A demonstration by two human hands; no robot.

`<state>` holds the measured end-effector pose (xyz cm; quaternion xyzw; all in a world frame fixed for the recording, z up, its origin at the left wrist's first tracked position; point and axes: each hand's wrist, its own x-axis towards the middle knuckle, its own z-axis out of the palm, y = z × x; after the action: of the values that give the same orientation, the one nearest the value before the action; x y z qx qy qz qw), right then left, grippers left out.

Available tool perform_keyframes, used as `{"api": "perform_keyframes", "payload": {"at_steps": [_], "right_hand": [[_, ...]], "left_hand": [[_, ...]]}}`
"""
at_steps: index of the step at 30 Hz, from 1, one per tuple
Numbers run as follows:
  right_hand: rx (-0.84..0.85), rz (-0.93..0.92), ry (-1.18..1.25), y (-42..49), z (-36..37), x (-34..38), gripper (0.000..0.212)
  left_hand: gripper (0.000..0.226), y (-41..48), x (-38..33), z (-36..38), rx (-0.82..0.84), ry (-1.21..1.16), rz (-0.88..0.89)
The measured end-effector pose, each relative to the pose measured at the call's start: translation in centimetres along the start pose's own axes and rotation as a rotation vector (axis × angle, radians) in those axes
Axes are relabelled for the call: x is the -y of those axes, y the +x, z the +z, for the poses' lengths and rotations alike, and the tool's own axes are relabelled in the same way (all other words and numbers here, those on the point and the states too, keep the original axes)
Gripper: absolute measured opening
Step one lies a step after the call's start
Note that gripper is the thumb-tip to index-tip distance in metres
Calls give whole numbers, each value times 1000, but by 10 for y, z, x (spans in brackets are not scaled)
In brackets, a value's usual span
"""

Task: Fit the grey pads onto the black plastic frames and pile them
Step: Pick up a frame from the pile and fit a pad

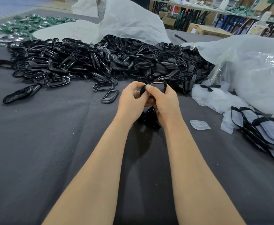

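**Both hands pinched on one black frame above the grey cloth**

The left hand [133, 96] and right hand [163, 101] meet at the centre, fingers curled in and closed on a single black frame [157, 86], raised clear of the table [51, 143]. One hand probably steadies the rim so the other can press. Whether a pad already sits inside the frame cannot be told; fingers cover that part.

Directly beneath the hands, at 6 o'clock, lie a few dark pieces [149, 118], kept close, probably for quick reach. At 3 o'clock a lone pale pad [200, 125] lies flat on the cloth, apart from everything. Further out, at 4 o'clock, finished frames with grey pads lean in an overlapping row [261, 129], on the right hand's side. From 10 to 1 o'clock sprawls the heap of loose black frames [87, 62], spilled from a white bag [129, 23]. A clear bag [254, 70] slumps at 2 o'clock.
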<state>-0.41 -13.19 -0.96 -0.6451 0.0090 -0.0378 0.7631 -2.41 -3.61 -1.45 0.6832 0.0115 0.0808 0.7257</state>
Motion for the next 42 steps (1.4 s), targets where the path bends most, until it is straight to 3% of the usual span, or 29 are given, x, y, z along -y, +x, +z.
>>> {"api": "perform_keyframes", "payload": {"at_steps": [5, 10, 15, 23, 28, 42], "right_hand": [[-29, -5, -21, 0, 0, 1, 6], [-90, 3, 51, 0, 2, 2, 21], [-172, -31, 7, 3, -2, 1, 23], [-55, 25, 67, 6, -6, 2, 16], [-90, -24, -66, 5, -6, -1, 15], [-112, -24, -128, 6, -8, -4, 12]], "left_hand": [[18, 0, 1, 1, -1, -10, -3], [22, 1, 0, 2, -10, -95, -13], [24, 1, 1, 3, -23, -100, -13], [24, 2, 0, -3, -89, -80, -23], [26, 2, 2, -2, -86, -30, -11], [23, 3, 3, -3, -80, 27, -23]]}}
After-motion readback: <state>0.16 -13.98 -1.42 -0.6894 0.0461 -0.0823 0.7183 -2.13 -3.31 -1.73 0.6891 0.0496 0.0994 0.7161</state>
